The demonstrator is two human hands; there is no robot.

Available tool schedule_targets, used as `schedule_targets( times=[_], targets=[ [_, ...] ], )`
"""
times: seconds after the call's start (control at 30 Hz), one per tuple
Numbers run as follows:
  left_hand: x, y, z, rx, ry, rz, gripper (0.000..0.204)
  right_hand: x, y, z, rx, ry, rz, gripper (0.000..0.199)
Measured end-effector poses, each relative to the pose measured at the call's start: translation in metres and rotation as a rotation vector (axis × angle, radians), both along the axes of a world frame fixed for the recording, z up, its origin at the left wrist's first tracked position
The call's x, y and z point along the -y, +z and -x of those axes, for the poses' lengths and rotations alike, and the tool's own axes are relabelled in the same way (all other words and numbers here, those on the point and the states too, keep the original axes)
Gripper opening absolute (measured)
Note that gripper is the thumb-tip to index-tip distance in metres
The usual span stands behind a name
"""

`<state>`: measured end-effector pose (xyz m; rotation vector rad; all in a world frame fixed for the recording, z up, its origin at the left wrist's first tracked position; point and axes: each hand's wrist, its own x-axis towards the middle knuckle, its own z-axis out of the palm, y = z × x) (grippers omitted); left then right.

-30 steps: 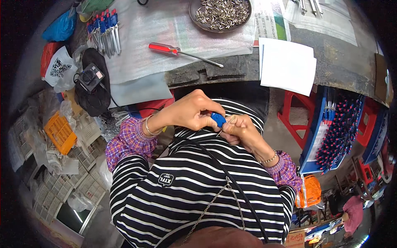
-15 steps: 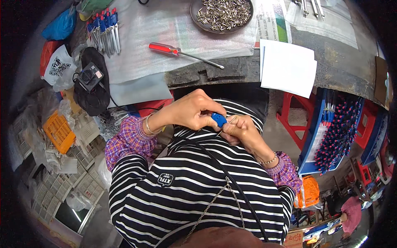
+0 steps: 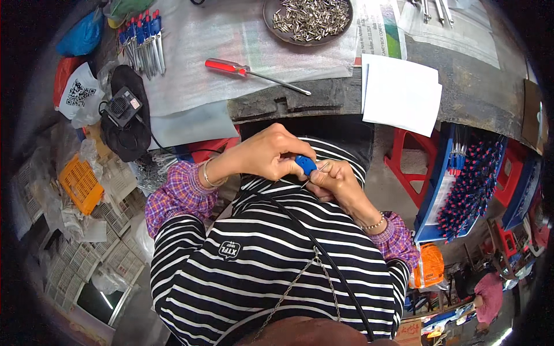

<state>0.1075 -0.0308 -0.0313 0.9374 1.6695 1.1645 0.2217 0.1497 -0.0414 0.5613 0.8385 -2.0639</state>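
Close to my chest, my left hand (image 3: 271, 153) curls its fingers around a small blue plastic part (image 3: 304, 165). My right hand (image 3: 334, 181) touches the same blue part from the right and pinches a thin metal piece (image 3: 321, 168) against it. Both hands meet just below the edge of the worktable (image 3: 288, 104). Most of the blue part is hidden by my fingers.
On the table lie a red-handled screwdriver (image 3: 254, 73), a dark dish of small metal pieces (image 3: 309, 18), white paper sheets (image 3: 400, 93) and a bunch of blue pens (image 3: 143, 37). A blue tray of pens (image 3: 470, 184) and a red stool (image 3: 412, 158) stand at my right, an orange basket (image 3: 81, 183) at my left.
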Motion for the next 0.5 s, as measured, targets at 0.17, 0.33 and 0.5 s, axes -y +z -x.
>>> schedule_targets(
  times=[0.17,0.33,0.5],
  targets=[
    [-0.0004,0.0000,-0.0047,-0.053,0.065,-0.032,0.027,0.0001,0.0019,-0.0020,-0.011,-0.039,-0.009,0.018],
    [0.0000,-0.0015,-0.0004,0.053,-0.070,-0.061,0.026,0.0011,0.0024,-0.0059,-0.018,0.043,-0.007,0.017],
    [0.0019,-0.0018,-0.0089,-0.093,0.076,-0.112,0.027,-0.0025,0.0023,-0.0040,-0.071,-0.023,-0.017,0.016]
  ],
)
